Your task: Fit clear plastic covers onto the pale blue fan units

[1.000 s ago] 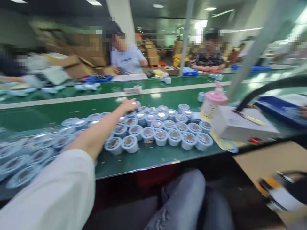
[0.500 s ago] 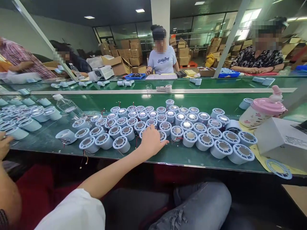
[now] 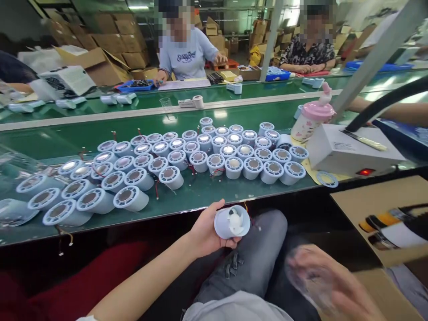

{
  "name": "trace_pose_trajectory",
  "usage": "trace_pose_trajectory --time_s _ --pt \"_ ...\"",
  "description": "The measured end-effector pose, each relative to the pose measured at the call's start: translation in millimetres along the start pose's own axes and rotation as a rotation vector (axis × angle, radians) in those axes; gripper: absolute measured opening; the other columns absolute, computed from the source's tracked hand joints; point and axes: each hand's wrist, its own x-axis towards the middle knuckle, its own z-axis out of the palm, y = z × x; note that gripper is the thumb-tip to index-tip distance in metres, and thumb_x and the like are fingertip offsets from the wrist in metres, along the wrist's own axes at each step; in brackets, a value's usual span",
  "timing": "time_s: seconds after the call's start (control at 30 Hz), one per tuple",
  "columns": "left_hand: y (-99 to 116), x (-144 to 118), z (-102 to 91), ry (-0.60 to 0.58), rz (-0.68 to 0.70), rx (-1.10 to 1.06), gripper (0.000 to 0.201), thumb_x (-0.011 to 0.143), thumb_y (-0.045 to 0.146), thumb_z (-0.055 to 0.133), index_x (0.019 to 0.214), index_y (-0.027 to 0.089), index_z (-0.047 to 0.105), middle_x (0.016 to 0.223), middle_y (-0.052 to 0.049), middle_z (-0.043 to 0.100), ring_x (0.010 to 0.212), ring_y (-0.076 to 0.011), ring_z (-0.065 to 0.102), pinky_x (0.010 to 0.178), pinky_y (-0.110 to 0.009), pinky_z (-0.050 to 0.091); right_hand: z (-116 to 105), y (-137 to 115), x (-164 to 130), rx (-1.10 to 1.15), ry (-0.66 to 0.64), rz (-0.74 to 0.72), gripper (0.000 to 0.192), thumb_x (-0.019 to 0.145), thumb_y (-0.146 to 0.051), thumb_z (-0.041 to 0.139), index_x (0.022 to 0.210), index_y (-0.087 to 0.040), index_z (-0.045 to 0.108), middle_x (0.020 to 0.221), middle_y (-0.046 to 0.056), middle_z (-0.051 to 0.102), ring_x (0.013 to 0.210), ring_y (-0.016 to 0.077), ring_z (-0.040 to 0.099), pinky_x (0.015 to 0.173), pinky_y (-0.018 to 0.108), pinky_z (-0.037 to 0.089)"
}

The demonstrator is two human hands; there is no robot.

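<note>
Gripping pale blue fan housing [image 3: 232, 221], left hand [image 3: 205, 232] is wrapping fingers round it, holding it above lap, just below green bench [image 3: 207, 196] edge. Right hand [image 3: 321, 278] is blurring low right; grip impossible to tell. Matching housings [image 3: 187, 160] are crowding bench.

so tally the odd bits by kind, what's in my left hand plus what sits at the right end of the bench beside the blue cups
blue cup in left hand: 1
pink-lidded bottle: 1
white box: 1
flat blue ring: 1
total: 4
</note>
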Motion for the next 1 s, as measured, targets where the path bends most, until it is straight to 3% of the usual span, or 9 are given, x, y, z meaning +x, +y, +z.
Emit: trace_pose_trajectory --time_s 0.1,0.27,0.33,0.4,0.5,0.6,0.73,0.83,1.0 --pt "-14 16 -1.4 -0.011 -0.193 0.004 0.044 0.074 0.052 0.054 0.089 0.011 0.058 0.069 -0.005 0.06 0.051 -0.0131 0.054 0.039 -0.018 0.031 18 -10 18 -0.27 -0.081 -0.101 0.042 0.093 -0.039 0.054 0.133 -0.029 0.053 0.124 0.012 0.052 0.111 0.0278 0.059 0.085 0.037 0.056" --pt "-17 18 4.2 -0.096 -0.247 0.278 0.03 0.07 0.036 0.058 0.09 0.013 0.06 0.076 -0.003 0.06 0.053 -0.0108 0.052 0.037 -0.018 0.032 41 -23 53 -0.656 -0.001 -0.136 0.047 0.086 -0.021 0.059 0.133 -0.025 0.055 0.13 0.018 0.049 0.105 0.035 0.058 0.075 0.048 0.057" --pt "-12 13 12.6 -0.132 -0.126 0.643 0.024 0.075 0.036 0.058 0.087 0.015 0.061 0.079 -0.001 0.058 0.059 -0.0108 0.051 0.044 -0.019 0.036 42 -23 58 -0.685 -0.027 -0.085 0.039 0.082 -0.017 0.064 0.12 -0.024 0.064 0.132 0.017 0.05 0.103 0.0355 0.058 0.071 0.048 0.058" --pt "-5 7 21.6 -0.106 0.117 1.02 0.019 0.081 0.035 0.058 0.087 0.017 0.062 0.085 -0.001 0.058 0.073 -0.0134 0.053 0.061 -0.023 0.043 40 -20 58 -0.61 -0.076 -0.015 0.029 0.076 -0.012 0.069 0.102 -0.023 0.069 0.131 0.014 0.052 0.107 0.0347 0.057 0.074 0.046 0.058" --pt "1 -2 28.4 -0.061 0.378 1.29 0.016 0.083 0.03 0.062 0.094 0.019 0.064 0.101 -0.003 0.057 0.094 -0.0171 0.054 0.084 -0.028 0.043 36 -18 53 -0.346 -0.129 0.076 0.021 0.07 -0.01 0.076 0.083 -0.023 0.065 0.129 0.008 0.052 0.112 0.0288 0.057 0.083 0.04 0.057" --pt "1 -2 23.8 -0.037 0.414 1.297 0.022 0.085 0.033 0.061 0.104 0.021 0.064 0.106 -0.004 0.056 0.095 -0.017 0.055 0.087 -0.029 0.043 33 -20 47 -0.257 -0.038 0.082 0.019 0.074 -0.022 0.077 0.09 -0.023 0.065 0.127 0.009 0.052 0.107 0.0259 0.06 0.085 0.039 0.056" --pt "-3 4 15.5 -0.006 0.375 1.262 0.022 0.091 0.034 0.053 0.103 0.019 0.064 0.101 -0.004 0.059 0.094 -0.0173 0.057 0.086 -0.03 0.043 33 -22 44 -0.548 0.128 -0.116 0.03 0.087 -0.027 0.064 0.117 -0.021 0.062 0.13 0.016 0.05 0.111 0.0317 0.056 0.084 0.046 0.055" --pt "-4 5 18.7 -0.111 0.369 1.285 0.017 0.089 0.029 0.055 0.098 0.018 0.066 0.099 -0.004 0.058 0.094 -0.0167 0.057 0.087 -0.029 0.043 35 -19 47 -0.596 0.007 -0.12 0.031 0.085 -0.022 0.064 0.117 -0.023 0.063 0.135 0.015 0.049 0.112 0.0331 0.054 0.082 0.047 0.055" --pt "-7 6 22.8 -0.082 0.452 1.303 0.019 0.083 0.032 0.065 0.1 0.022 0.068 0.1 -0.004 0.054 0.093 -0.0171 0.056 0.085 -0.029 0.045 34 -15 53 -0.211 -0.162 0.103 0.007 0.079 -0.018 0.069 0.08 -0.022 0.063 0.123 0.007 0.054 0.111 0.0255 0.056 0.087 0.037 0.052"
